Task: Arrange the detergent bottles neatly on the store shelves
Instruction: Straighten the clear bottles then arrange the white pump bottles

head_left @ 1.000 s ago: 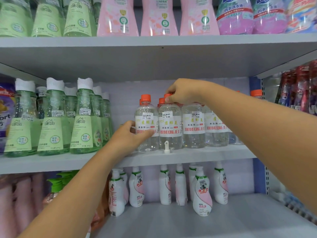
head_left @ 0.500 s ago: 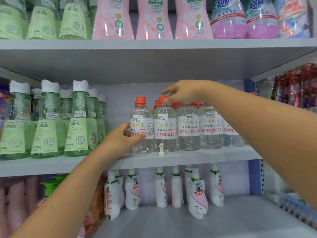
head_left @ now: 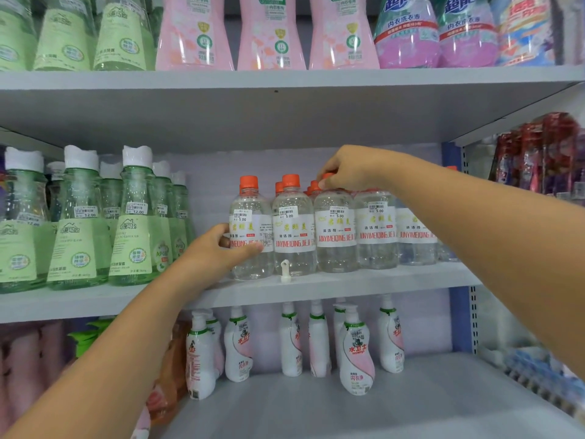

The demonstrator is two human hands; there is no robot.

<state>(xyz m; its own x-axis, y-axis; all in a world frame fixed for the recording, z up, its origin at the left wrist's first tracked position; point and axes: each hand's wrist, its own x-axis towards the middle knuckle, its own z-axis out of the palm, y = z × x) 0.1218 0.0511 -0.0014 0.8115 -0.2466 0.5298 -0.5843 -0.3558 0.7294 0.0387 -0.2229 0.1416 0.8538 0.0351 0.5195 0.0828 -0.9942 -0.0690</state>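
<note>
Several clear detergent bottles with orange caps stand in a row on the middle shelf (head_left: 348,282). My left hand (head_left: 218,251) grips the label of the leftmost clear bottle (head_left: 251,229) from its left side, thumb across the front. My right hand (head_left: 351,167) reaches in from the right and pinches the orange cap of the third clear bottle (head_left: 334,232). The second clear bottle (head_left: 292,226) stands between them, untouched.
Green bottles with white caps (head_left: 129,223) fill the left of the middle shelf. Pink, green and purple bottles line the top shelf (head_left: 285,79). White-and-pink pump bottles (head_left: 356,353) stand below. A small white clip (head_left: 285,270) sits at the shelf edge.
My right hand shifted from the second bottle's cap to the third bottle's cap. My left hand stays on the leftmost clear bottle.
</note>
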